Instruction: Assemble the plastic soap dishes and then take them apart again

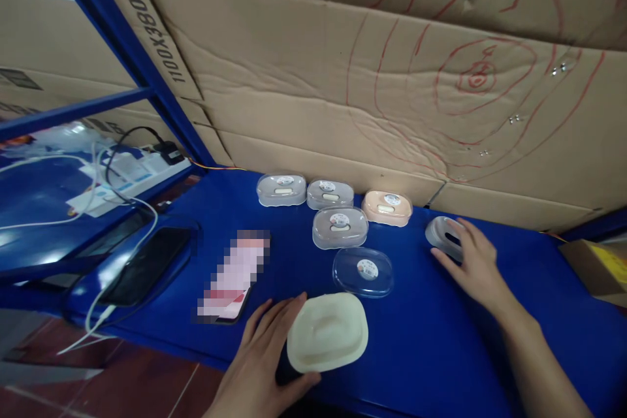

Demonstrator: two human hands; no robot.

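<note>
A pale cream oval tray (327,332) lies near the front edge of the blue table. My left hand (267,353) holds its left side, thumb at the front and fingers at the back. Just behind the tray is a clear oval lid (363,272) with a round white label. At the right, my right hand (473,255) has its thumb and fingers around a small grey lidded box (445,237). Other lidded boxes stand towards the back: grey ones (281,190) (330,194) (340,228) and a peach one (386,208).
A phone with a blurred-out screen (235,277) lies left of the tray. Further left are a dark phone (147,266), white cables and a power strip (132,176). A cardboard wall (294,78) with red rings rises behind the table. An open carton (592,268) is at the right.
</note>
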